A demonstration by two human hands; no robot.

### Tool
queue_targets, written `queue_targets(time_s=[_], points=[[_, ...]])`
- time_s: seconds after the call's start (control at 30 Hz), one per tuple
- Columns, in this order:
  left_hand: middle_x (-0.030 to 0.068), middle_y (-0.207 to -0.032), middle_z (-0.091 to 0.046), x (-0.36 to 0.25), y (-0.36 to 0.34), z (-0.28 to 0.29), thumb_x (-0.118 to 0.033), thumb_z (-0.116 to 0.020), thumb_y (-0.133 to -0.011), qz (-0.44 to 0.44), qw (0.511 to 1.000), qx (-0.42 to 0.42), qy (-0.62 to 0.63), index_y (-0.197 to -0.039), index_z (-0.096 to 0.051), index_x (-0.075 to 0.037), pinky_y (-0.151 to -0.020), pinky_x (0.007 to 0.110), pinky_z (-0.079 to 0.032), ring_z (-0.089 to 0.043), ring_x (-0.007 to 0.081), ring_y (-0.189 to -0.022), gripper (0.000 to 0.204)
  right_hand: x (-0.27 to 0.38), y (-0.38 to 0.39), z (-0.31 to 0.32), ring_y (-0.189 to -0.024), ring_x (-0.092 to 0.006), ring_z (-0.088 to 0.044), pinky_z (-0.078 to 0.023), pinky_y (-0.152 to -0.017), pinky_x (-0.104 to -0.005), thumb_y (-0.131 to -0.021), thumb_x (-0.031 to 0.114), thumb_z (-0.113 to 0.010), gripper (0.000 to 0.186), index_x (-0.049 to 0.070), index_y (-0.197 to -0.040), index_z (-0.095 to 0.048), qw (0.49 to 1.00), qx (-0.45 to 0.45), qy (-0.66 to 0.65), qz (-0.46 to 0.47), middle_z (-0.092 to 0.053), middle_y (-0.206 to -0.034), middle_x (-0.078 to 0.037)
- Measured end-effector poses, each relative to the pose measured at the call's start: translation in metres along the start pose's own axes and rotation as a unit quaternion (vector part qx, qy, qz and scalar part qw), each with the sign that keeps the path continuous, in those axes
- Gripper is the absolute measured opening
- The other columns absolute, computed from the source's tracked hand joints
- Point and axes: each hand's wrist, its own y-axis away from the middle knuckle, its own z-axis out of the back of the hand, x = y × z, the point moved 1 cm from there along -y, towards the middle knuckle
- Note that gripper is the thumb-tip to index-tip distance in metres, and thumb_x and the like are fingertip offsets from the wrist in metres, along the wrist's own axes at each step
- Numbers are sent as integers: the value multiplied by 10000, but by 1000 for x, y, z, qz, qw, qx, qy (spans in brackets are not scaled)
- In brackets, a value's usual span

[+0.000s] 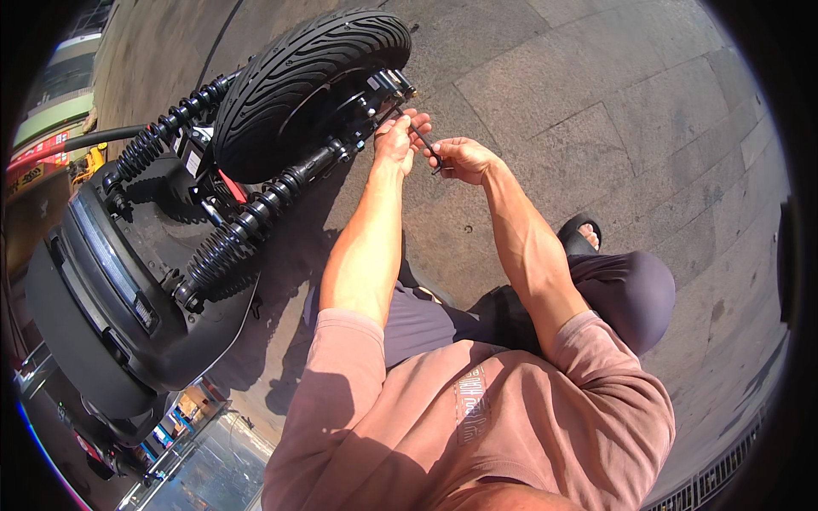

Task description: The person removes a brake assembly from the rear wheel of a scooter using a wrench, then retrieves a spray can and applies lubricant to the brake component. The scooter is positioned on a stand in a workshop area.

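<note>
My left hand (398, 143) is at the wheel's axle end, its fingers closed about the upper part of a thin black hex key (426, 145). The key's lower, bent end is pinched by the fingers of my right hand (465, 160). Its upper tip reaches toward a black brake caliper (385, 83) beside the wheel; whether it sits in a bolt I cannot tell. A black treaded tyre (294, 72) rises just left of my hands. The black shock absorber (271, 198) nearest me runs from the axle down to the scooter's rear body (183, 315).
A second shock absorber (162, 136) stands on the tyre's far side. Below the scooter body, at lower left, is a glass-topped case (217, 460). Grey paving (545, 94) stretches to the right. My sandalled foot (582, 234) rests on it.
</note>
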Motion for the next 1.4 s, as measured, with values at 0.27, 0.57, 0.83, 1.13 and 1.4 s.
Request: queue_targets(time_s=[0.27,0.57,0.83,1.13,1.4], points=[[68,-860,-663,4,-1,-1,-175,-673,-849,-21,998,-56,31,-933,-528,-89,-613,319,-465,-606,161,-706,188,15,-3,1,-731,-77,-553,-396,-652,-250,-870,251,-643,126,125,-874,-642,963,-101,248,4,-655,-821,10],[0,-697,-645,1,5,-6,-171,-695,-819,-63,991,-107,-59,-749,-587,-116,-499,230,-426,-579,89,-569,140,34,2,-9,-782,-109,-577,-447,-775,-313,-868,233,-618,206,43,-886,-697,874,-114,467,65,-671,-811,-21],[46,-724,-655,1,5,-7,-168,-635,-860,-51,992,-97,-56,-796,-576,-76,-505,236,-447,-594,110,-583,127,51,-9,-18,-851,-169,-641,-460,-865,-326,-825,278,-578,285,64,-942,-725,872,-45,487,26,-710,-887,-61],[33,-724,-655,-1,9,-9,-176,-663,-832,-51,995,-86,-19,-754,-604,-79,-490,231,-443,-577,101,-566,137,87,-3,-24,-663,-86,-556,-414,-558,-259,-823,272,-601,222,93,-881,-718,876,17,474,-89,-689,-804,-1],[27,-698,-655,7,2,-10,-219,-669,-823,-75,993,-96,0,-727,-627,-69,-497,262,-428,-567,108,-566,183,92,4,-37,-651,-83,-562,-459,-575,-239,-861,241,-611,206,50,-896,-681,887,-20,448,-108,-674,-794,-17]])
